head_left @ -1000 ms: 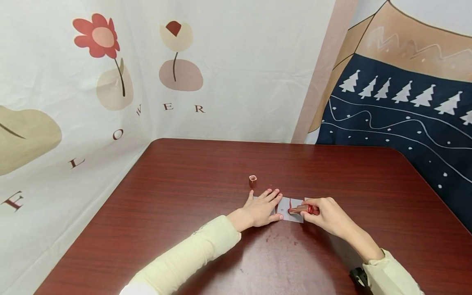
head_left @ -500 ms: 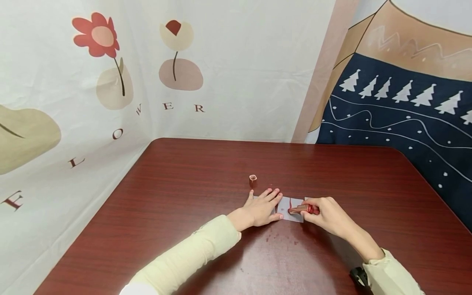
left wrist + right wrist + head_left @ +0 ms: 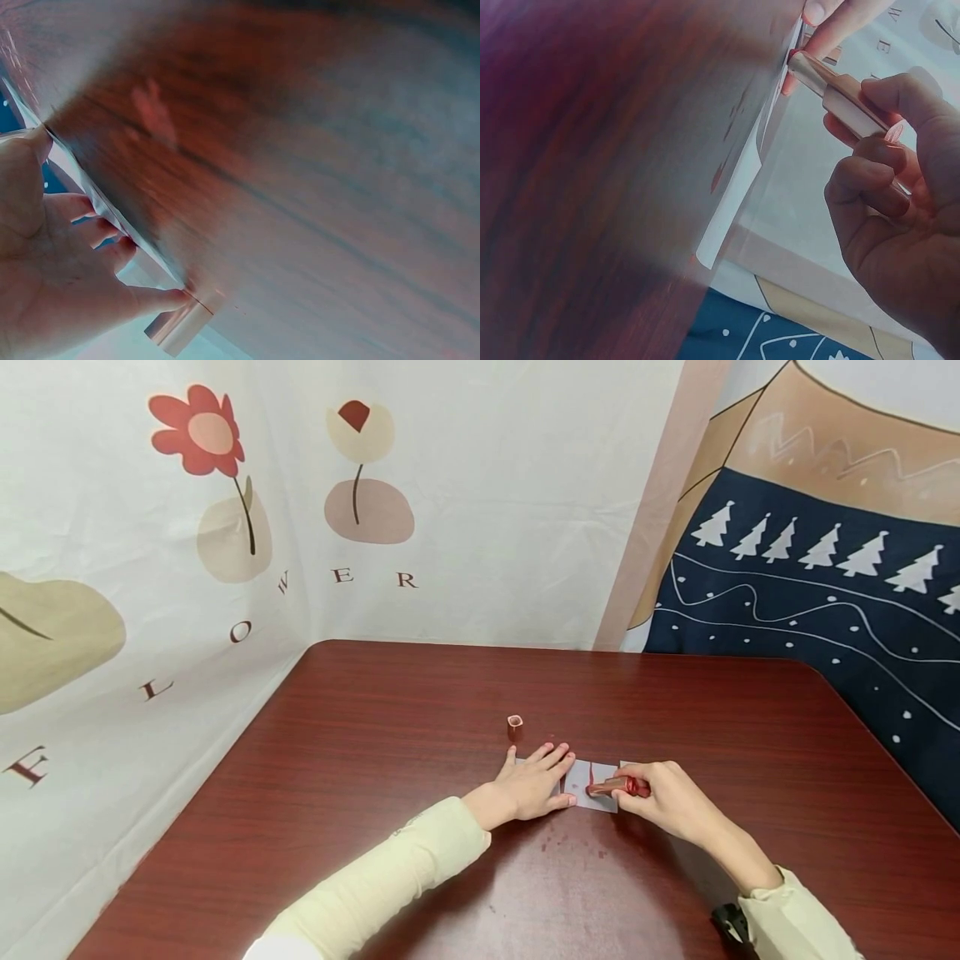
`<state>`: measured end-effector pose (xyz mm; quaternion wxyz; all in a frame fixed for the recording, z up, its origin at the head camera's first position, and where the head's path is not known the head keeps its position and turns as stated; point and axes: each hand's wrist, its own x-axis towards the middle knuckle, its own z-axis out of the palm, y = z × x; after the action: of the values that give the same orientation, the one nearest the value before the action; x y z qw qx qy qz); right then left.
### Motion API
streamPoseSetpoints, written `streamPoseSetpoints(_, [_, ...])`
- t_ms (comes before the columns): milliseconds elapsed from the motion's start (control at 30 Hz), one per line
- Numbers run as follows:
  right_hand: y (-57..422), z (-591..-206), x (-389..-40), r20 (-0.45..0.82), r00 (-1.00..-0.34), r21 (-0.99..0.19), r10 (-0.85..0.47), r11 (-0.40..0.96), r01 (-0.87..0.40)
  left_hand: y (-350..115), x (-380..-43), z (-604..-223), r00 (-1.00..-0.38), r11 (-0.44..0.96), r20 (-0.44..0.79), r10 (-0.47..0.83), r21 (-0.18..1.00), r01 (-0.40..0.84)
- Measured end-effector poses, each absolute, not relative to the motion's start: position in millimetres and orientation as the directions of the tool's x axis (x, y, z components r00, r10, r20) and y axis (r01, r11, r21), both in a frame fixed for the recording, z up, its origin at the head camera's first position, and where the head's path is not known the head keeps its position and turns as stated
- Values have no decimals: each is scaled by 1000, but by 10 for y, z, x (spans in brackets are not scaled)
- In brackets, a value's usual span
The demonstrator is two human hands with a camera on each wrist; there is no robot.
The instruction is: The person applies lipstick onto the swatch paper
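Small white paper card (image 3: 589,785): flat on the dark red wood-grain bench (image 3: 375,752), near the centre, marked with a red vertical streak. Lifted slightly at one corner in the right wrist view (image 3: 735,195).

Red-and-gold lipstick tube (image 3: 617,787): lying nearly level over the card, red tip pointing left and touching the paper. In the right wrist view (image 3: 840,94), gold barrel visible with tip against the card edge.

Right hand (image 3: 660,797): fingers (image 3: 889,97) curled round the lipstick tube, gripping it from the right side of the card.

Left hand (image 3: 534,783): flat on the left part of the card, fingers (image 3: 555,758) straight and spread, pressing the paper against the bench. In the left wrist view (image 3: 52,262), palm and fingers laid against the bench surface.

Small rose-gold lipstick cap (image 3: 513,727): upright on the bench, open end up, just beyond the left hand on the far side; also seen close to a fingertip in the left wrist view (image 3: 180,326).

Cream long sleeves (image 3: 375,885) on both arms.

Background: white fabric backdrop with flower prints (image 3: 202,435) at far left; dark blue cloth with white tree pattern (image 3: 810,602) at far right.
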<state>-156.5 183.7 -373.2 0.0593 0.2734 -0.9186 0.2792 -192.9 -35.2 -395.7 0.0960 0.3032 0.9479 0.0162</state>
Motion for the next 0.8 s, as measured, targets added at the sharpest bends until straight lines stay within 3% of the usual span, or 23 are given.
streamPoseSetpoints(800, [1821, -3734, -1555, 270, -839, -491, -472, 682, -542, -348, -1935, -3956, -800, 818, -174, 575, 77, 571])
